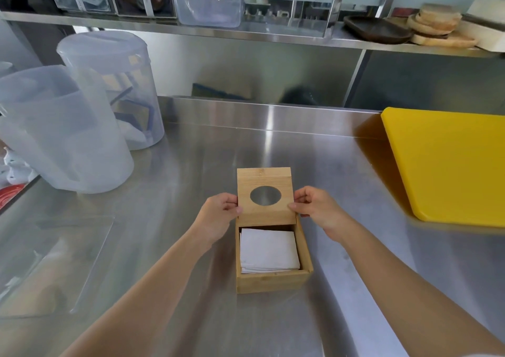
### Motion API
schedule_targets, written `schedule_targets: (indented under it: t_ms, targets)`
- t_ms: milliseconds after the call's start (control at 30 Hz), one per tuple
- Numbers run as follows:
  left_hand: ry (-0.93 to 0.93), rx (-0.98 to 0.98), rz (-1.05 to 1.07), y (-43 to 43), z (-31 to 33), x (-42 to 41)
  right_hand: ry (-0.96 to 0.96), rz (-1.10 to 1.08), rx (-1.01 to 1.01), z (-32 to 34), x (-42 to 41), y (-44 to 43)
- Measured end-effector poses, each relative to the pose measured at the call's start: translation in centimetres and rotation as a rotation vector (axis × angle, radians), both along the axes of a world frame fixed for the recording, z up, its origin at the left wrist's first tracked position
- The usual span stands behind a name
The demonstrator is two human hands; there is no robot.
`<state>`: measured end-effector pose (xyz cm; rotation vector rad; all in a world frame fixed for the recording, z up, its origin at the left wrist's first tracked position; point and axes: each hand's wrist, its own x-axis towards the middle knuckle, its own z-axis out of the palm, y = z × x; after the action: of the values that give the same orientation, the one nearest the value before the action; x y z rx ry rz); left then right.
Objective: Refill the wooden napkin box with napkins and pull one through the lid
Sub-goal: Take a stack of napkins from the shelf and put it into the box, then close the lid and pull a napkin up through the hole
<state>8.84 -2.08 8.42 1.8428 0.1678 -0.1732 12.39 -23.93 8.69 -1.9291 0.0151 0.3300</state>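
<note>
Steel counter [169,247], seen from above. Near its middle, a wooden napkin box [273,281], square, open at the near half. Inside, a stack of white napkins [268,250], folded flat, top sheet slightly askew, sitting below the rim and filling most of the box floor.

Lid [264,196] of the same pale wood, with 1 oval hole in the centre, slid back over the far half of the box and jutting past its far edge. Through the hole, only grey steel; no napkin pulled through.

Left hand [218,217] pinching the lid's left edge, thumb on top, fingers curled below. Right hand [318,210] grasping the lid's right edge likewise, thumb tip on the upper face near the near corner. Both forearms bare, reaching in from the bottom corners.

To the right, a yellow cutting board [451,165] lying flat, well apart from the box. To the left, 2 translucent plastic containers: a pitcher [62,129] in front, a lidded round tub [114,83] behind it holding dark items too blurred to tell. At the near left, a clear plastic sheet [54,261] flat on the counter.

Above, a steel shelf [191,30] carrying a clear lidded tub [210,1], a dark tray [377,28] and stacked wooden discs [437,24].
</note>
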Motion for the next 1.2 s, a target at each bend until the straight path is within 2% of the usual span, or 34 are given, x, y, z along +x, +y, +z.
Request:
schedule_targets:
  t_ms: [267,500,567,633,733,800,867,933,1033,1133,1200]
  targets:
    - [-0.285,0.254,-0.082,1.1,-1.1,-1.8,-0.247,0.069,-0.031,0.0,-2.1,-0.7]
    - [-0.607,0.604,-0.29,2.1,-0.8,-3.9,-0.314,0.17,-0.077,-0.5,-4.3,-1.8]
    - [-0.584,0.633,-0.355,2.4,-0.5,-3.9,-0.32,0.199,-0.137,-0.4,-4.7,-2.0]
    - [-0.464,0.587,-0.397,2.7,-0.2,-3.9,-0.317,0.221,-0.192,0.2,-4.8,-2.2]
    - [-0.25,0.426,-0.272,2.1,1.1,-4.0,-0.183,0.188,-0.061,1.6,-4.7,-2.0]
    - [-0.1,0.232,-0.185,1.3,1.9,-4.4,-0.068,0.131,0.042,2.3,-4.9,-1.4]
    - [0.025,0.12,-0.193,0.4,2.0,-5.2,0.028,0.167,0.004,2.6,-5.2,-0.9]
    - [0.073,0.171,-0.25,-0.5,1.6,-6.3,0.042,0.271,-0.091,2.5,-6.0,-0.3]
    - [0.022,0.373,-0.3,-0.9,0.4,-7.2,-0.013,0.362,-0.251,1.7,-7.1,-0.1]
    - [-0.108,0.649,-0.318,-0.8,-1.1,-7.8,-0.179,0.46,-0.555,0.4,-7.9,-0.3]
    - [-0.21,0.743,-0.298,-0.6,-2.0,-8.1,-0.308,0.474,-0.678,-0.5,-8.3,-0.3]
